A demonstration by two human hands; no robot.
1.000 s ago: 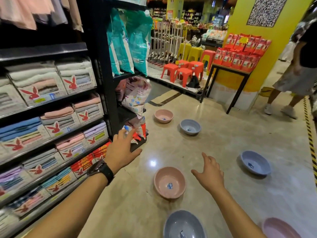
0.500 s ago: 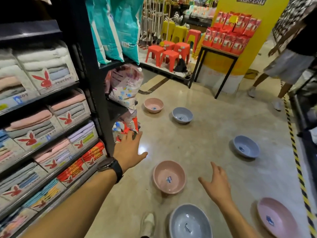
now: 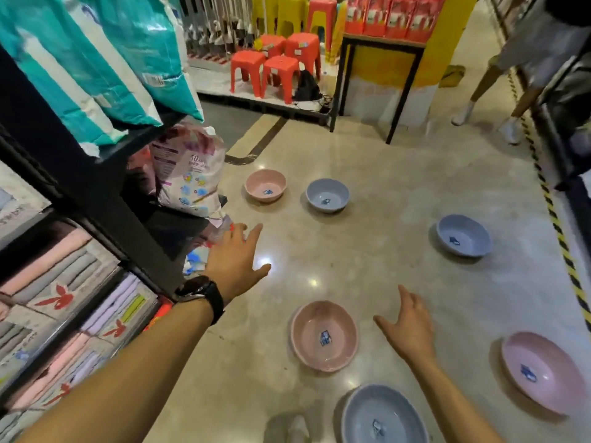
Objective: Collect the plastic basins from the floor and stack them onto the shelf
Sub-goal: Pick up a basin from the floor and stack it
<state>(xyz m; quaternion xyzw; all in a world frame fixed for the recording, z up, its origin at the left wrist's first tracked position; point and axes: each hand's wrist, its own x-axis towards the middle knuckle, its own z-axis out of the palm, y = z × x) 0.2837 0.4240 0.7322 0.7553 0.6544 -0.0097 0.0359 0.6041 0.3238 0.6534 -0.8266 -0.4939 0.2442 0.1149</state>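
Observation:
Several plastic basins lie upright on the beige floor. A pink basin (image 3: pixel 323 335) sits between my two hands, with a grey-blue basin (image 3: pixel 382 415) just in front of my feet. Another pink basin (image 3: pixel 543 372) lies at the right. Further off are a pink basin (image 3: pixel 265 185), a grey-blue basin (image 3: pixel 327 195) beside it, and a grey-blue basin (image 3: pixel 463 235) to the right. My left hand (image 3: pixel 235 262), wearing a black watch, is stretched out open above the floor near the black shelf (image 3: pixel 96 193). My right hand (image 3: pixel 409 327) hovers open right of the near pink basin.
The shelf on the left holds boxed towels (image 3: pixel 57 298), teal packs (image 3: pixel 96 59) and a pink pack (image 3: pixel 188 174). Red stools (image 3: pixel 275 68) and a black-legged display table (image 3: pixel 380 49) stand ahead. A person's legs (image 3: pixel 479 91) are at the far right by yellow-black floor tape (image 3: pixel 556 225).
The view has tilted down and moved forward, so the basins appear closer. Both hands stay open and have drifted slightly further apart; no basin has moved.

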